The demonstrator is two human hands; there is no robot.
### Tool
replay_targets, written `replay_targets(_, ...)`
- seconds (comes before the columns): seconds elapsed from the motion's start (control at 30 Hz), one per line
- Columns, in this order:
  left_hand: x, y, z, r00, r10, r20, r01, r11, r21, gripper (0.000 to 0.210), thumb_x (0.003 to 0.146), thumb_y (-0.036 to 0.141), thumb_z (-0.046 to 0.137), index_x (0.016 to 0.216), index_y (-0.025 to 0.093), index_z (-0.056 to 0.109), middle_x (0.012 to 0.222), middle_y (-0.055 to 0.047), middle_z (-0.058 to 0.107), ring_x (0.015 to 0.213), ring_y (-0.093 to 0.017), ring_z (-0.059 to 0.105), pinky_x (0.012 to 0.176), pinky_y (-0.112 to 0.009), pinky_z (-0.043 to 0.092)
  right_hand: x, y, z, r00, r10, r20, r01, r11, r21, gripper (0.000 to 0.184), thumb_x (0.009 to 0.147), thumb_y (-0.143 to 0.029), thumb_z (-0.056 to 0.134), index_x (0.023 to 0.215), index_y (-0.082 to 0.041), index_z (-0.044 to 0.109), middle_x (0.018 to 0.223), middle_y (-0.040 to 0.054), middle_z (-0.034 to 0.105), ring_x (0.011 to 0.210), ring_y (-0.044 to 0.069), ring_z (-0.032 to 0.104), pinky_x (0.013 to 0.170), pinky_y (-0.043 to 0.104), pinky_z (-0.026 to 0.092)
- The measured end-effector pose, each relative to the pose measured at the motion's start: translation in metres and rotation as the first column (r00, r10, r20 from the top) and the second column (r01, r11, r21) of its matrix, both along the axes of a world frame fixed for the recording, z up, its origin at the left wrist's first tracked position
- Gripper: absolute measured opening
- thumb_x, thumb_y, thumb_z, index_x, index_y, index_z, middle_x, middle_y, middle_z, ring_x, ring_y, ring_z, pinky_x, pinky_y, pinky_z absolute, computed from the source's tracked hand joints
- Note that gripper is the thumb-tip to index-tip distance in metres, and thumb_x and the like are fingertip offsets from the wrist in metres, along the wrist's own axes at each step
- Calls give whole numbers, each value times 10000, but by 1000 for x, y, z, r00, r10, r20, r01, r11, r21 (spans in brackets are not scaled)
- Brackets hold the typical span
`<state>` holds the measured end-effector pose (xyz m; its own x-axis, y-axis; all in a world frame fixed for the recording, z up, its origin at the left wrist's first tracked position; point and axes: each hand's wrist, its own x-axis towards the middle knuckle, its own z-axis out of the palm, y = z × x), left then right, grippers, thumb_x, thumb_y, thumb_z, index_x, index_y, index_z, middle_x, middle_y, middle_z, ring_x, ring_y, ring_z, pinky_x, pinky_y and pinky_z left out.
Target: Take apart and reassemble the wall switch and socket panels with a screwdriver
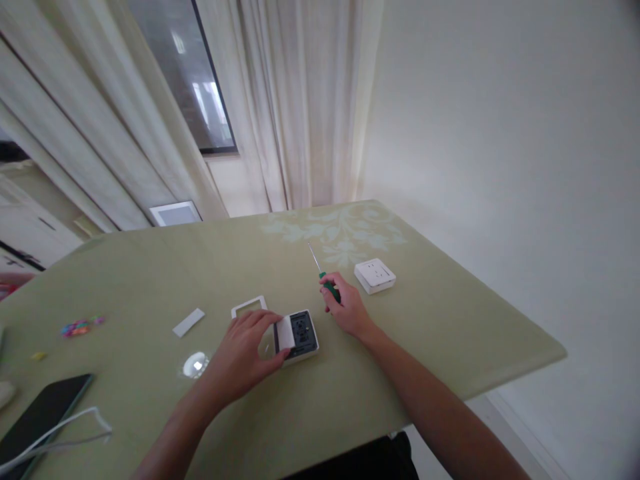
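My left hand (250, 347) grips a wall switch (303, 333) that sits on the table in a white box. A white rocker key (286, 333) covers part of the switch, under my thumb and fingers; its dark inner works show on the right. In my right hand (346, 308) is a screwdriver with a green handle (331, 288), its thin metal shaft pointing up and away from the switch. A white frame (250, 305) lies just behind my left hand, partly hidden by it. Further left is a loose white strip (189, 322).
A white wall socket (375, 275) stands to the right of my right hand. On the left are a phone (47, 413) with a white cable (65, 423) across it, small colourful pieces (77, 327) and a shiny round clear object (195, 365). A wall borders the table's right side.
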<state>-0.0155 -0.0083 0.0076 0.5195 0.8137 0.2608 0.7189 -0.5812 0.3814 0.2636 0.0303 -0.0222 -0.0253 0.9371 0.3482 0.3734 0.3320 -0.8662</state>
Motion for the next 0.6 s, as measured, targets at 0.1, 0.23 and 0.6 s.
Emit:
replay_targets(0.1, -2, 3, -1, 1000, -2, -5, 1, 1000, -16, 425, 902, 423, 789, 1285, 248, 731, 1331, -115, 755, 1248, -370, 690, 1087, -572, 538, 0, 0, 1, 1000, -6, -2, 6, 1000, 3, 155, 1022, -333, 556, 1142, -250, 608, 845, -27, 659, 593, 134, 673, 621, 276, 508)
replay_targets(0.23, -4, 2, 3, 999, -28, -19, 27, 999, -42, 421, 926, 388, 767, 1326, 262, 738, 1367, -101, 754, 1255, -352, 708, 1104, -575, 547, -1, 0, 1, 1000, -3, -5, 3, 1000, 9, 158, 1020, -335, 558, 1140, -248, 614, 876, -17, 675, 608, 133, 670, 629, 277, 508)
replay_targets(0.6, -7, 4, 0, 993, -56, -105, 50, 997, -61, 341, 961, 330, 772, 1302, 336, 789, 1386, -73, 750, 1243, -333, 725, 1095, -568, 571, 0, 2, 0, 1000, -16, -3, 16, 999, 36, 158, 1009, -323, 558, 1136, -248, 616, 888, -9, 676, 626, 137, 651, 624, 274, 493)
